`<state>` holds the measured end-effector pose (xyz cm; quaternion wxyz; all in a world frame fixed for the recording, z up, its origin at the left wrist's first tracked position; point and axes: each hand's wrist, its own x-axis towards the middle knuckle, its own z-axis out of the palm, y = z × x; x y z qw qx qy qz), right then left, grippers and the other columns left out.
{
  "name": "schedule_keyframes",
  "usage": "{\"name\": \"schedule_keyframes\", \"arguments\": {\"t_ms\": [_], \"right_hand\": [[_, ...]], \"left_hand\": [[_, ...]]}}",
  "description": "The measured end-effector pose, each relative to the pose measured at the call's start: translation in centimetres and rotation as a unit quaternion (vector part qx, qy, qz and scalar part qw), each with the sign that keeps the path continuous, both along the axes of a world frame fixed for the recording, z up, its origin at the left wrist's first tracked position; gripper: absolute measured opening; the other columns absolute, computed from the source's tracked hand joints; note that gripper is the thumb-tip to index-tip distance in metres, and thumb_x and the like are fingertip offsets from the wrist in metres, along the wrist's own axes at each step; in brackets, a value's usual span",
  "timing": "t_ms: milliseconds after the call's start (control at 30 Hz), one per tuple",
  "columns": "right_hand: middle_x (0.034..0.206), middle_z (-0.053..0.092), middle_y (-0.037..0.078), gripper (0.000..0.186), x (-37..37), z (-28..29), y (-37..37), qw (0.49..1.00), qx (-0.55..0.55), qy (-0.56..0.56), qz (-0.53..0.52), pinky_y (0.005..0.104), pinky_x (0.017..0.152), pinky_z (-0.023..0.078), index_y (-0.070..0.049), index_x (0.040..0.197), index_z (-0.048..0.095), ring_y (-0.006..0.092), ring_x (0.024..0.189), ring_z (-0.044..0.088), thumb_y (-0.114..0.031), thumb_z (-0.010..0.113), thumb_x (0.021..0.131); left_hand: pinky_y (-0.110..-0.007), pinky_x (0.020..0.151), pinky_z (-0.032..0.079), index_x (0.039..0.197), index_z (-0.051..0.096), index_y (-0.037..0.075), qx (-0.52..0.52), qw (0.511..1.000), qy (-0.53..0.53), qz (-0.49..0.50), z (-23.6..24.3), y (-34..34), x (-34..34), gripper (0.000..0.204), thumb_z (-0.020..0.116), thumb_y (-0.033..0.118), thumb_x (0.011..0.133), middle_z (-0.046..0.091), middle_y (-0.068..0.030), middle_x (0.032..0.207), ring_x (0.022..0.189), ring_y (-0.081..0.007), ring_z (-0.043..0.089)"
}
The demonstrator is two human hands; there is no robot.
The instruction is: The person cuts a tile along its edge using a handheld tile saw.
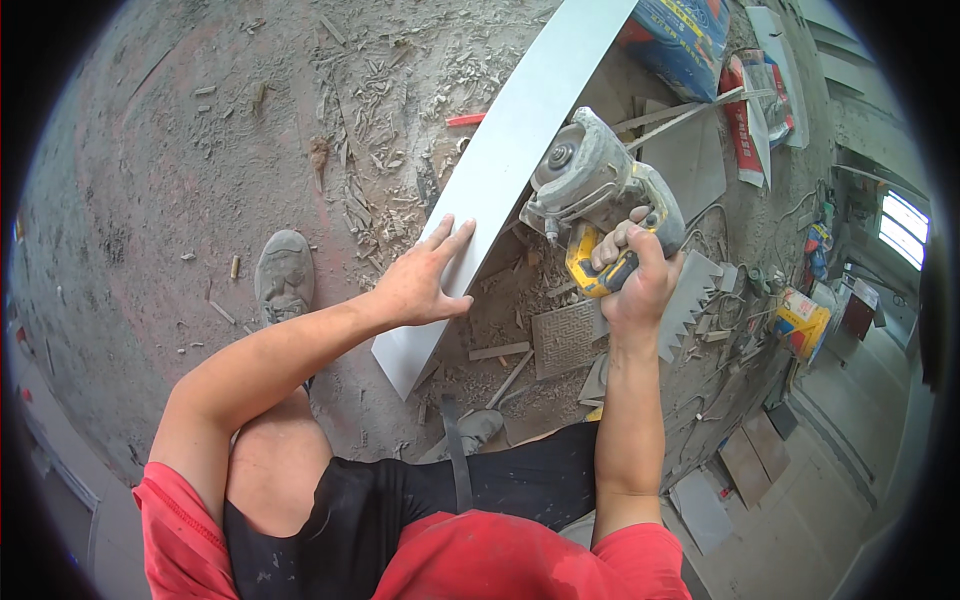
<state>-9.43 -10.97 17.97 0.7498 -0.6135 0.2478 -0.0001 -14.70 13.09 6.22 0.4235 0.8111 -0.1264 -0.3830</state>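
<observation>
Head view: a long white tile strip (495, 180) lies before the person, propped above a litter of chips and offcuts, its long axis running from a slanted, pointed near end up and rightward until it leaves the frame at the top. It looks stiff, smooth and brittle, likely to chip at its corners and slippery under dust; broad palm support across the face, or a hold on both long edges, would suit it better than a pinch at the tip. The left hand (425, 280) rests on it near that end, fingers loosely spread, not closed around anything, the thumb by the right edge. To the right, the dust-caked handheld cutting saw (600, 180) has its disc side toward the strip and its yellow-and-black handle (585, 265) toward the person; whether it touches the strip cannot be told. The right hand (640, 265) has its fingers wrapped around that handle, the sensible hold for a tool that is probably hefty and front-heavy.
</observation>
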Motion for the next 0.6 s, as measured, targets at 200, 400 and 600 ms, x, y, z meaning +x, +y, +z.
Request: {"name": "schedule_keyframes", "arguments": {"t_ms": [200,400,600], "right_hand": [[0.074,0.057,0.007,0.022,-0.25,-0.04,-0.08,1.000,0.000,0.002,0.005,0.0344,0.053,0.049,-0.001,0.108,0.054,0.0160,0.057,0.055,-0.006,0.057,0.087],[0.075,0.057,0.007,0.022,-0.31,0.00,-0.11,1.000,0.014,0.008,0.001,0.0345,0.053,0.049,-0.001,0.108,0.054,0.0160,0.057,0.054,-0.006,0.058,0.087],[0.076,0.057,0.007,0.023,-0.50,0.14,-0.14,1.000,0.007,0.013,0.008,0.0344,0.054,0.049,-0.001,0.109,0.054,0.0163,0.058,0.054,-0.007,0.058,0.087]], "left_hand": [[-0.049,0.111,0.044,0.162,0.015,0.018,0.005,1.000,0.002,-0.004,0.08,-0.12,0.04,0.107,0.076,0.033,0.075,0.018,-0.0277,0.163,0.131,-0.0515,0.048],[-0.049,0.111,0.045,0.162,0.015,0.018,0.003,1.000,0.004,-0.002,0.22,-0.13,0.14,0.107,0.076,0.033,0.075,0.019,-0.0276,0.163,0.131,-0.0514,0.049],[-0.049,0.111,0.044,0.162,0.016,0.018,-0.001,1.000,0.004,0.002,0.11,-0.15,0.10,0.106,0.076,0.033,0.075,0.019,-0.0276,0.163,0.132,-0.0513,0.048]]}}
